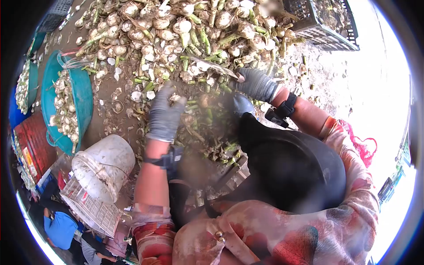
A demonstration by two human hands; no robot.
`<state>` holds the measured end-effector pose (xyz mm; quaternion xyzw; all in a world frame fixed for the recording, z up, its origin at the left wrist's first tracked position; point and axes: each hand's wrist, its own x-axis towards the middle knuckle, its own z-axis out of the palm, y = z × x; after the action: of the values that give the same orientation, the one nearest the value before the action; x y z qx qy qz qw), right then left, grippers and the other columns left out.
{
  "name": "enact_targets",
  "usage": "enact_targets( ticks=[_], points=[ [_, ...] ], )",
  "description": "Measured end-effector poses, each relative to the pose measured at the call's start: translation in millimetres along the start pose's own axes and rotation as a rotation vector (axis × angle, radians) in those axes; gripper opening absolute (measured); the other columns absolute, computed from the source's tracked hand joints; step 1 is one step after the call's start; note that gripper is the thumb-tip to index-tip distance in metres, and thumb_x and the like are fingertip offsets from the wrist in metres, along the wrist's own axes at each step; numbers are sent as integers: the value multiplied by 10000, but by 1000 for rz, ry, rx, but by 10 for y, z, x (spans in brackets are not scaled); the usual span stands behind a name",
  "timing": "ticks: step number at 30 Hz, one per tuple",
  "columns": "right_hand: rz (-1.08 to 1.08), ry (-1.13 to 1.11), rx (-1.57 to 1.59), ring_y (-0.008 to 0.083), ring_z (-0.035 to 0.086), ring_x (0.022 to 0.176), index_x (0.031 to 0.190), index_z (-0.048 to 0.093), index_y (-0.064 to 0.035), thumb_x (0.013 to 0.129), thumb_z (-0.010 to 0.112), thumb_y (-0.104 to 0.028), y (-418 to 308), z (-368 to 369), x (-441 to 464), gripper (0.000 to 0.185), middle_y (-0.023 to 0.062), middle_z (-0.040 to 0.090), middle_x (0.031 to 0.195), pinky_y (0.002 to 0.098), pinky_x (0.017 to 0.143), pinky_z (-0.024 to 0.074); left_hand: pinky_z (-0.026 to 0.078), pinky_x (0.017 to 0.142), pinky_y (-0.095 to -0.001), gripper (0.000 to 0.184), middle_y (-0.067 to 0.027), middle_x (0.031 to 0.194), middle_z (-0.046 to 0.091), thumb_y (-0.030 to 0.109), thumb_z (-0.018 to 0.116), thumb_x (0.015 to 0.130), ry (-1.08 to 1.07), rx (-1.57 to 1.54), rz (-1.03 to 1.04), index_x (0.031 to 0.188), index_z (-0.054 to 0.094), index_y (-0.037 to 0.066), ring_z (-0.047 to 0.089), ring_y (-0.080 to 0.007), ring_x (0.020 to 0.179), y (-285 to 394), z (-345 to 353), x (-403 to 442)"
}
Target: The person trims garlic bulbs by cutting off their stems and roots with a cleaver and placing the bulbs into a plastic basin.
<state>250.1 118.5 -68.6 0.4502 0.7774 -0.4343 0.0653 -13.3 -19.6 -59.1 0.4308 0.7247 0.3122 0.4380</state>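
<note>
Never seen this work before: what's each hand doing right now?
Left hand: open, nothing visibly held.
Right hand: closed on a thin blade-like thing.

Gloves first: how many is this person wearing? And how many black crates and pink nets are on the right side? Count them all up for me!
Gloves, on left hand and right hand: 2
Black crate: 1
Pink net: 1
Total: 4

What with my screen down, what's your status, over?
Left hand open, looks empty. Right hand gripping a slim blade-like piece. Garlic heap ahead. Blur obscures the stems between the hands.
</note>
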Motion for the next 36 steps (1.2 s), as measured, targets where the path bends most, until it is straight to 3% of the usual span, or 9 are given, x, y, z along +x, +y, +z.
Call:
enact_targets(
  ticks=[2,6,9,12,16,20,26,32,36],
  points=[
    [-52,22,-100,389,642,738,932,598,-73,874,609,-399,48,121,-9,331,184,645,750,467,663,505,311,1103,-437,661,-244,1309,530,345,671,793,-175,830,76,1379,458,125,448,-364,1279,-199,570,103],
    [-114,-46,-151,389,643,742,950,596,-83,856,606,-338,119,183,-153,272,185,643,760,477,656,503,420,1007,-400,585,-225,1280,553,336,664,806,-459,911,-76,1303,499,76,514,-330,1212,-305,764,325],
    [-314,-23,-159,370,654,761,990,613,-99,800,616,-254,84,214,-204,245,158,649,786,459,660,516,503,820,-325,537,-155,1094,636,290,667,846,-311,594,242,1277,461,46,619,-233,970,-581,651,237],
    [-422,-32,-176,359,661,768,1015,617,-106,767,637,-235,-164,130,-208,280,143,655,796,452,661,522,541,760,-296,618,-74,958,699,275,704,855,-228,-699,-70,1315,366,38,672,-148,885,-633,659,87],
    [-452,-110,-133,353,668,770,1031,616,-107,705,677,-210,-298,43,-166,347,138,658,788,446,654,523,548,739,-305,786,-76,955,682,307,765,806,-124,75,375,1385,300,50,658,-159,825,-269,450,-44],
    [-442,-98,-247,364,663,757,1003,604,-96,658,710,-202,-301,95,-187,376,142,653,769,442,630,517,482,932,-351,311,-81,1183,640,239,593,948,-235,-123,65,1230,596,109,607,-197,1082,-365,466,-165],
    [-494,-2,-267,369,656,728,983,588,-91,701,688,-231,4,215,-106,330,149,647,767,445,616,514,515,837,-355,277,-70,1054,654,119,668,875,-103,-45,233,1145,622,75,627,-213,950,-136,560,-274],
    [51,54,-227,285,669,670,1027,638,-68,889,619,-299,328,115,18,269,149,665,726,404,631,528,510,828,-327,553,-88,1051,589,99,764,744,-67,-274,94,1207,466,43,587,-169,937,517,404,-321],
    [-25,-233,649,173,573,641,1064,642,-68,872,682,-387,-397,32,87,374,53,638,767,335,615,504,471,920,-354,625,-132,1191,514,88,775,721,-38,123,145,1250,446,31,529,-200,1079,583,513,-109]
  ],
)
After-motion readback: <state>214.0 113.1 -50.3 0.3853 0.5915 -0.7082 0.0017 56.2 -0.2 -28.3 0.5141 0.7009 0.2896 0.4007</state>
